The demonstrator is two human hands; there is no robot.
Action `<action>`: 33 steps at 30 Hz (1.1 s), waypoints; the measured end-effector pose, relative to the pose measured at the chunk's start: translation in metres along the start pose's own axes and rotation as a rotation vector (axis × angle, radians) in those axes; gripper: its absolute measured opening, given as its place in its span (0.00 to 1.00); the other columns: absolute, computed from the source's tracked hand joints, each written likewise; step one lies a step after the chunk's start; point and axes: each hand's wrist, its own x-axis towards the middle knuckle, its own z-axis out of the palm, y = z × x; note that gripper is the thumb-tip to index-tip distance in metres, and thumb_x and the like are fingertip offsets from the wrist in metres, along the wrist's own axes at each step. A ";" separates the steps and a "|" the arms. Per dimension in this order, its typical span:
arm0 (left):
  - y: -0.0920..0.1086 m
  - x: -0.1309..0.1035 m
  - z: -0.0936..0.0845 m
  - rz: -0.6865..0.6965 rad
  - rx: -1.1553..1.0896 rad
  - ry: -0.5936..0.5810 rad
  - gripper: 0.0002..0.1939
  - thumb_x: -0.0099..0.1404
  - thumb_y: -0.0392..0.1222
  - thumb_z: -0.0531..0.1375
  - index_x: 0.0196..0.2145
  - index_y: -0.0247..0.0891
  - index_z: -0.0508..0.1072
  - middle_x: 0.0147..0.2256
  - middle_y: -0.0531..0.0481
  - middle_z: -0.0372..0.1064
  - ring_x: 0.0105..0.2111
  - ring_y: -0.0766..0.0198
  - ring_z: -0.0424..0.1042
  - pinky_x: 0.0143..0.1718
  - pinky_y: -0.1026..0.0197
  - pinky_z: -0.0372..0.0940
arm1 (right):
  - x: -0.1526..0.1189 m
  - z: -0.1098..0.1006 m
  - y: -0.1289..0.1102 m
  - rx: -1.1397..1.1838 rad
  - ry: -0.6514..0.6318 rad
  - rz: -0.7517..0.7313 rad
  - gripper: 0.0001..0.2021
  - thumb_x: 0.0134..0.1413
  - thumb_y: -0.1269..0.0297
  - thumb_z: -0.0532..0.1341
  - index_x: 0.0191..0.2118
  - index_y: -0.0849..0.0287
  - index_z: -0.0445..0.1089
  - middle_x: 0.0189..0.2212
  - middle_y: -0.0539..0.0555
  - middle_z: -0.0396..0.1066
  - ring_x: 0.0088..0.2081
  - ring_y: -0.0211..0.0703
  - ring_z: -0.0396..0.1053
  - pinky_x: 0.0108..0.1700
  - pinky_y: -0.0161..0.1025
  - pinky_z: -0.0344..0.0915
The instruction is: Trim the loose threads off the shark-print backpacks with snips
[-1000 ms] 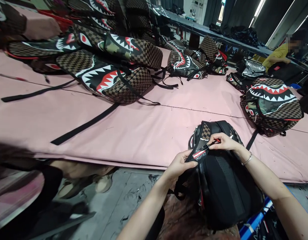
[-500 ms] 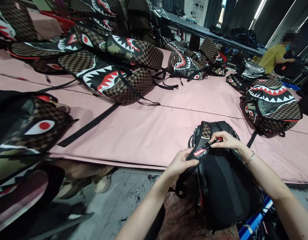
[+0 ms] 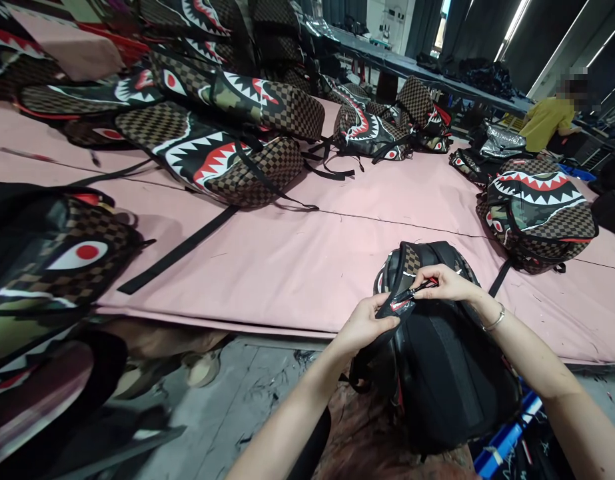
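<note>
A black backpack (image 3: 452, 373) leans against the table's front edge, its padded back facing me. My left hand (image 3: 370, 325) pinches the edge of its shoulder strap (image 3: 410, 261), which has a checkered part and a red and white label (image 3: 400, 305) under clear plastic. Just right of the label, my right hand (image 3: 442, 283) holds a small black tool with red on it (image 3: 427, 284) between thumb and fingers. The tool's dark tip reaches the strap beside the label; the exact contact is too small to tell.
Several shark-mouth backpacks lie on the pink table (image 3: 277, 267), with a pile (image 3: 217, 160) at the back left and one backpack (image 3: 542, 213) at the right. Another (image 3: 82, 257) stands close at the left. A person in a yellow top (image 3: 544, 123) is at the far right.
The tool in my right hand has shifted slightly left and down along the strap, and less of the label shows. My left hand keeps its hold. The person in yellow has moved an arm.
</note>
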 end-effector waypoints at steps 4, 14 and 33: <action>0.002 0.000 0.007 -0.015 0.049 0.036 0.17 0.47 0.33 0.61 0.38 0.32 0.72 0.32 0.50 0.71 0.35 0.60 0.68 0.36 0.63 0.59 | -0.003 0.003 -0.007 0.001 0.012 -0.005 0.14 0.44 0.56 0.65 0.30 0.63 0.70 0.26 0.51 0.68 0.29 0.36 0.63 0.33 0.34 0.61; 0.004 -0.003 0.012 -0.032 -0.050 0.097 0.19 0.46 0.35 0.64 0.38 0.33 0.73 0.32 0.51 0.72 0.31 0.63 0.68 0.32 0.64 0.60 | -0.009 0.014 -0.003 0.133 0.101 0.042 0.15 0.42 0.54 0.65 0.29 0.62 0.69 0.26 0.51 0.69 0.24 0.33 0.63 0.26 0.32 0.61; -0.001 -0.005 -0.003 -0.186 -0.432 0.070 0.22 0.41 0.36 0.68 0.36 0.31 0.72 0.26 0.52 0.71 0.22 0.69 0.68 0.24 0.69 0.62 | -0.011 0.008 0.039 -0.244 0.447 -0.317 0.09 0.50 0.59 0.61 0.38 0.54 0.71 0.35 0.55 0.67 0.40 0.44 0.65 0.46 0.44 0.62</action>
